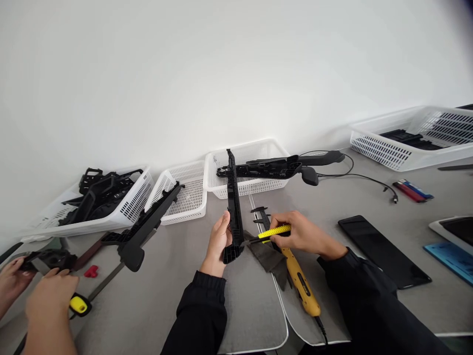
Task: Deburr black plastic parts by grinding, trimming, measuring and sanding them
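My left hand [217,241] is closed around the lower end of a long black plastic part [232,197], holding it nearly upright above the table. Ribs and small pockets show along its open inner side. In my right hand [301,231] is a yellow-and-black utility knife [275,231], gripped between thumb and fingers. Its blade points left and reaches the lower right edge of the plastic part; whether it touches, I cannot tell. Beneath the knife lie a dark cloth [269,259], a black caliper [261,215] and a yellow corded power tool [301,282].
Similar black parts lie across the white basket [254,188] ahead and against a smaller basket [185,217]. More baskets stand left [136,202] and right [388,153]. A black phone [384,251] lies right. At far left, another person's hands [51,291] work on a black part.
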The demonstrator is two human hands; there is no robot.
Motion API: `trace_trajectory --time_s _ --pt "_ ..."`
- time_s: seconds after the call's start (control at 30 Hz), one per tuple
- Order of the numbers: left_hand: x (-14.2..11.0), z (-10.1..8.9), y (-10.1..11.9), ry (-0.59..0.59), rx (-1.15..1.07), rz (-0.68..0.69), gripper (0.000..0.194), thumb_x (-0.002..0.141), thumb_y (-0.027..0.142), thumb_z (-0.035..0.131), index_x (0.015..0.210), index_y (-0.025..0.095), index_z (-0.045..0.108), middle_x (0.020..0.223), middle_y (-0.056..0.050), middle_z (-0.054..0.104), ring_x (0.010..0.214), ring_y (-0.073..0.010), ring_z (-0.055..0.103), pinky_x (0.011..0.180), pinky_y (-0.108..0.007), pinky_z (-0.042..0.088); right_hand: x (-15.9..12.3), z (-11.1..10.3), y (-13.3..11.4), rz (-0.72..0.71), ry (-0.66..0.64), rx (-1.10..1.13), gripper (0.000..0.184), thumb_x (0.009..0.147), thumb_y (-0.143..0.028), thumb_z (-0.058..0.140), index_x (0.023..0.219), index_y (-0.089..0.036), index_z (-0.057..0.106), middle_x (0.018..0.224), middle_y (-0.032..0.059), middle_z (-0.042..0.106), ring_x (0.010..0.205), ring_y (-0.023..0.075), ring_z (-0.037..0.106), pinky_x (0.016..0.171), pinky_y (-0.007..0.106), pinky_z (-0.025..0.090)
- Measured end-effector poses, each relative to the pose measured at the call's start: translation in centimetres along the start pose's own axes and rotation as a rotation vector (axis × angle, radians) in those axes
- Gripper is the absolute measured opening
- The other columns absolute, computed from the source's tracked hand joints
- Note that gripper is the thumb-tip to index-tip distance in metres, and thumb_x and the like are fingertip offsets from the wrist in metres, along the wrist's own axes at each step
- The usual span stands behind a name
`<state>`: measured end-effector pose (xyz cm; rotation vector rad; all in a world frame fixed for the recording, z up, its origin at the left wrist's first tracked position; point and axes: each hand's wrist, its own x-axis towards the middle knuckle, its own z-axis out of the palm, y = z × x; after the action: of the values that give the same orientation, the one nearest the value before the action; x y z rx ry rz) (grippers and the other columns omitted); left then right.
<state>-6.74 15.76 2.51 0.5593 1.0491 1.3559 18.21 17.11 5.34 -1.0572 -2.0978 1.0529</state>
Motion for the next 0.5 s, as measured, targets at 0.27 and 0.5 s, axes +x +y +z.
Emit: trace_trajectory --time_s 0.27,0.5 --pt "0.07 -0.01 0.09 0.025 -0.059 -0.025 0.052 0.075 0.056 0.099 0.101 0.015 0.081 0.084 -0.003 0.08 0.072 -0.015 0.074 0.065 -0.023 0.059 0.18 0.13 0.36 0.009 0.067 -0.033 0.011 0.084 -0.029 0.068 0.077 -0.022 0.063 0.065 -0.005 0.057 0.061 0.0128 0.046 0.059 0.028 0.032" --pt "-0.02 -0.17 0.08 0.009 -0.092 -0.041 0.058 0.066 0.058 0.103 0.097 0.015 0.08 0.079 -0.001 0.078 0.064 -0.0121 0.071 0.055 -0.019 0.054 0.35 0.07 0.76 0.044 0.195 -0.034 0.015 0.085 -0.034 0.069 0.079 -0.021 0.065 0.067 -0.0025 0.061 0.063 0.0144 0.048 0.06 0.029 0.033"
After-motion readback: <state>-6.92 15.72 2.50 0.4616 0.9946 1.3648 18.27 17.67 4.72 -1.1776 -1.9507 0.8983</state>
